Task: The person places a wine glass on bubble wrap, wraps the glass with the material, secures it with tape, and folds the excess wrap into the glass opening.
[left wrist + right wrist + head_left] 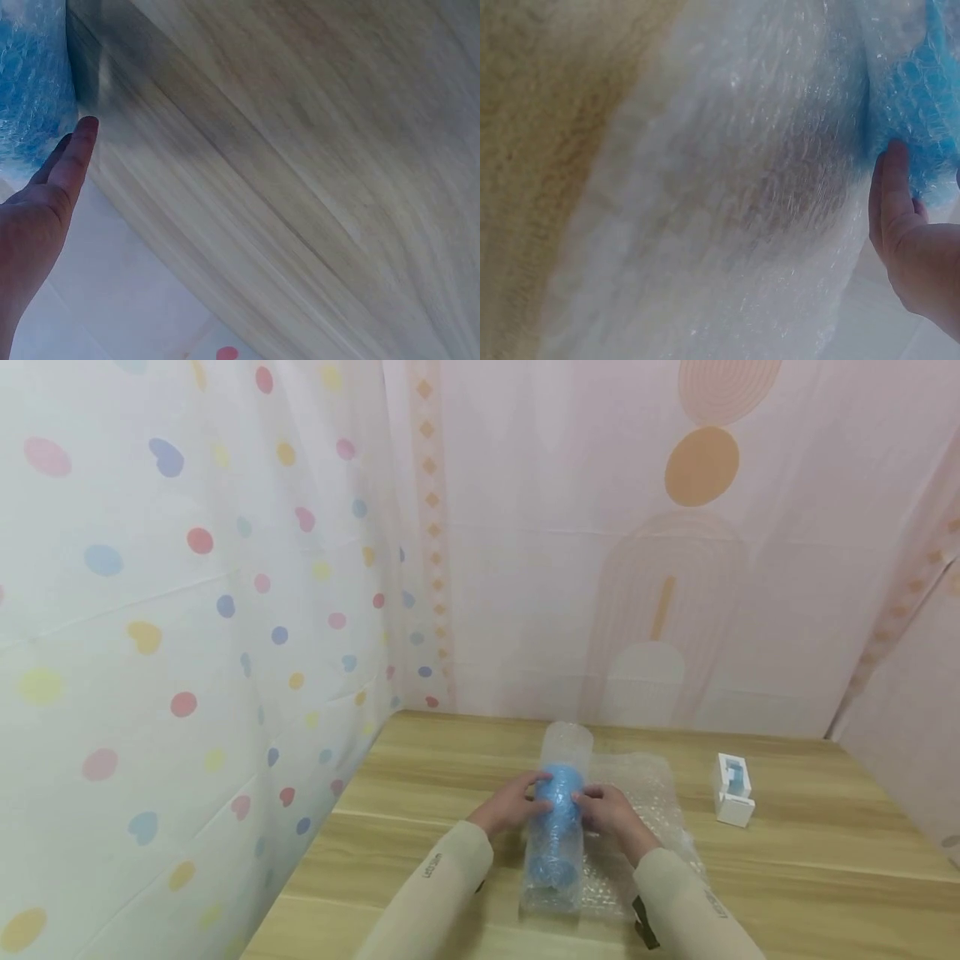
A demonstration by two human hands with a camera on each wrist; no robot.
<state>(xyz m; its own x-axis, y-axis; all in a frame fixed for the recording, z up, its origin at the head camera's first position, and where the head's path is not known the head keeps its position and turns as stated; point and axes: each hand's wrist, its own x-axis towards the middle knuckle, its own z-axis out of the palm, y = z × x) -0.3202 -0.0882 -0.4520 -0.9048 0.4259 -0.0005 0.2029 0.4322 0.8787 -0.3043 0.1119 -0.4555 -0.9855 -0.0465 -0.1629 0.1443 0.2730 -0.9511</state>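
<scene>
Two hands [510, 806] [611, 812] — one blue bundle [558, 831], one plastic sheet [648, 789], one box [734, 792].

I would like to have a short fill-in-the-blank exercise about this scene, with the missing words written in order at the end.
1. The left hand and the right hand touch a wrapped bundle that looks ____ through its clear covering.
2. In the head view, the loose bubble wrap spreads over the table to the ____ of the bundle.
3. The small white object is farther from the ____ hand.

Missing words: blue; right; left.
</scene>
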